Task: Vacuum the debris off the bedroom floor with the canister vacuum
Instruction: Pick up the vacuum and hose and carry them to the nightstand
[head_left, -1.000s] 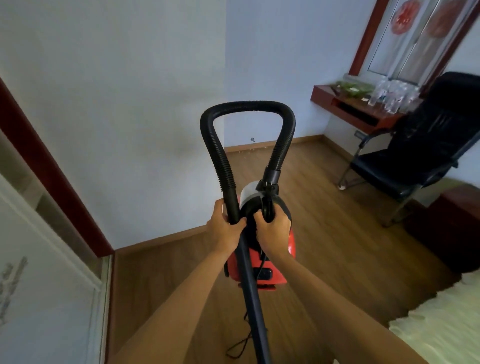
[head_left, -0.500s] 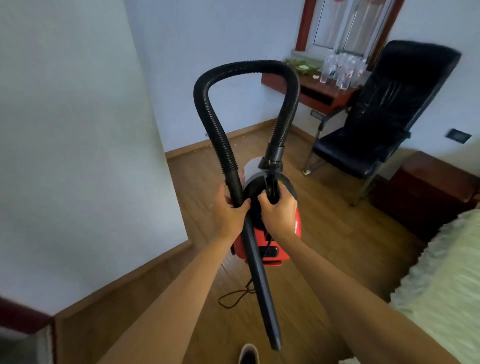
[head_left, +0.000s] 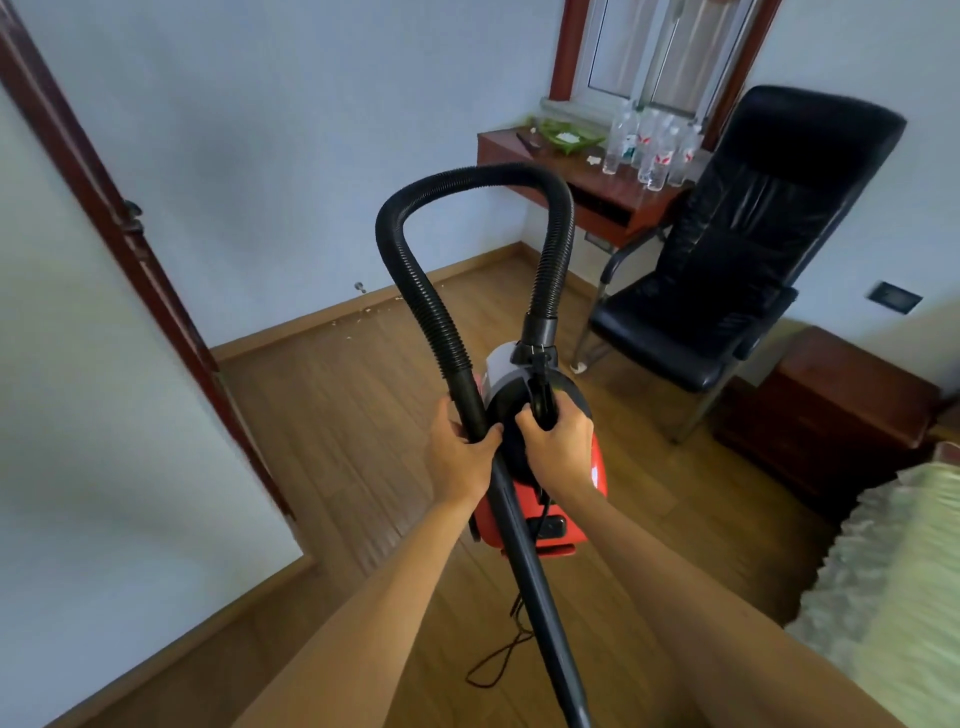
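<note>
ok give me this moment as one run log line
left hand: shut on wand | right hand: shut on vacuum handle | canister vacuum: carried above floor | debris: by far baseboard, not yet vacuumed

Wand (head_left: 524, 561) tip cut off at bottom edge; bottle (head_left: 655, 156) labels unreadable.
</note>
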